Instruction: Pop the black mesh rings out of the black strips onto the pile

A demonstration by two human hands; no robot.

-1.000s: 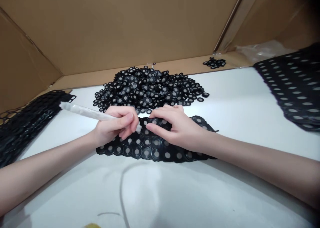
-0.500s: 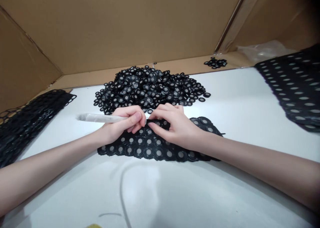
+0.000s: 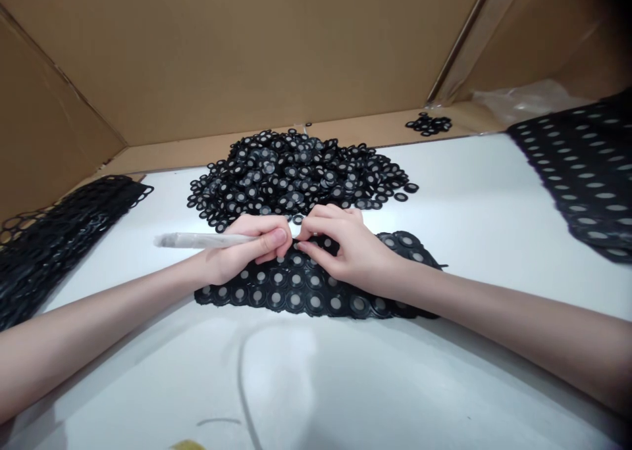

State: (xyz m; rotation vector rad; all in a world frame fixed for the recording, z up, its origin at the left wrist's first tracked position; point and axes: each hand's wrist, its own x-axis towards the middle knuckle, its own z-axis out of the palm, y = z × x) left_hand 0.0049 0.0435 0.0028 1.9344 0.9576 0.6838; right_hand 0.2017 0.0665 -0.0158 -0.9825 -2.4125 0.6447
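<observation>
My left hand [image 3: 257, 241] is closed round a slim, pen-like whitish tool [image 3: 202, 240], its blunt end pointing left. The tool's working tip is hidden at my fingers. Under both hands lies a black rubbery sheet [image 3: 295, 299] set with rows of rings that have pale grey centres. With thumb and forefinger close together, my right hand [image 3: 340, 239] pinches the sheet's far edge, right beside my left fingertips. Just beyond the hands rises a heap of loose black rings [image 3: 291, 167] with grey centres.
A stack of black sheets with open holes [image 3: 64, 233] lies at the left. More dotted black sheets [image 3: 587, 174] lie at the right. A small group of rings [image 3: 428, 124] and a clear plastic bag [image 3: 528, 100] rest by the cardboard wall [image 3: 257, 55] at the back.
My left hand and its tool have shifted slightly right and down, the tool lying a little flatter. My right hand keeps its place at the sheet's far edge. The whole view has drifted slightly.
</observation>
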